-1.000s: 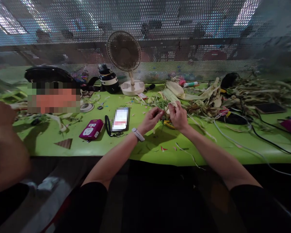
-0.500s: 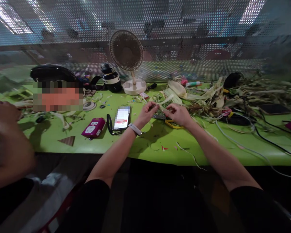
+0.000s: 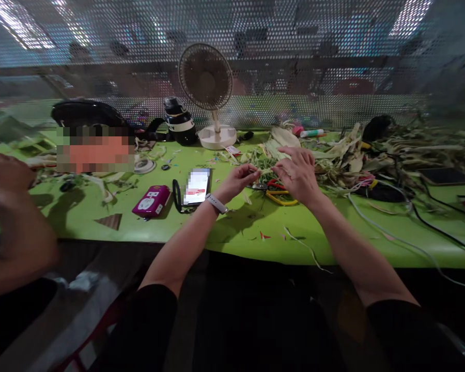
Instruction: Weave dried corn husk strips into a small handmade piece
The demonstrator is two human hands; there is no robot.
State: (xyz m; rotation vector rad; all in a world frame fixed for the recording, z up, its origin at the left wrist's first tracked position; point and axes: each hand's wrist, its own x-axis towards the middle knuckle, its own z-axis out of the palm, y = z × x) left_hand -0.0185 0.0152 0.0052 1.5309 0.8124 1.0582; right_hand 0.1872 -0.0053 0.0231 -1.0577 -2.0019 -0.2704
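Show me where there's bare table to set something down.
Bare green table shows between the purple pack and the near edge, and between the pale strand and white cable. Crowded: the husk pile beside and beyond the right hand.

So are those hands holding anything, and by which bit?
The left hand seems to pinch a thin pale strip by one end. The strip's other end is too small to tell whether the right hand holds it.

A fan [image 3: 206,76] stands beside a dark bottle [image 3: 181,124], behind a lit phone [image 3: 197,188].
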